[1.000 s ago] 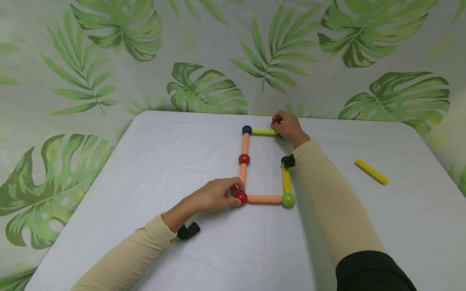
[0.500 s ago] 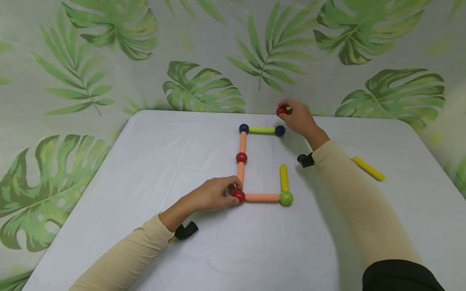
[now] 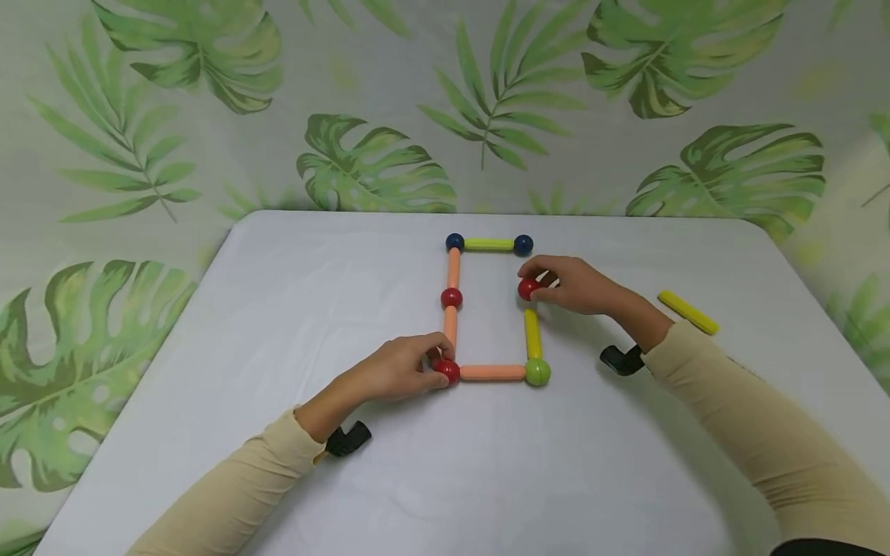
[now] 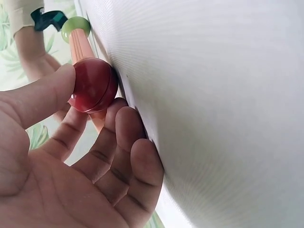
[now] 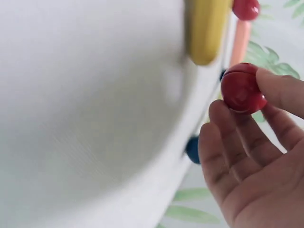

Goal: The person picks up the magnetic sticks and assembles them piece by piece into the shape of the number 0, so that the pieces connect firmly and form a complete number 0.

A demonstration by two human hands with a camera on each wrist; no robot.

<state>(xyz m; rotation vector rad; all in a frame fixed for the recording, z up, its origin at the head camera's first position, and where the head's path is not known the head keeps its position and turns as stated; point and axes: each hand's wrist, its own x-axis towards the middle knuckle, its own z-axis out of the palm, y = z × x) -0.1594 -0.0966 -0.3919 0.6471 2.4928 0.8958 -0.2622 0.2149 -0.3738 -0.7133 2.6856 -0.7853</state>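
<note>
On the white table lies an outline of balls and rods. My left hand (image 3: 399, 369) pinches the red ball (image 3: 449, 372) at its near left corner, thumb on one side and fingers on the other. From that ball an orange rod (image 3: 493, 373) runs right to a green ball (image 3: 538, 372), where a yellow rod (image 3: 532, 333) points away from me. Just beyond this rod's free end, my right hand (image 3: 580, 286) holds another red ball (image 5: 242, 90) between thumb and fingers. A small gap separates ball and rod in the right wrist view.
Up the left side, orange rods (image 3: 453, 269) join a middle red ball (image 3: 451, 298) and a blue ball (image 3: 455, 243). A lime rod (image 3: 489, 245) links it to a second blue ball (image 3: 523, 245). One loose yellow rod (image 3: 688, 312) lies at the right, near the right forearm.
The right hand has lifted the red ball off the far right blue ball and carried it toward me, to the yellow rod's end. My left hand keeps its hold.
</note>
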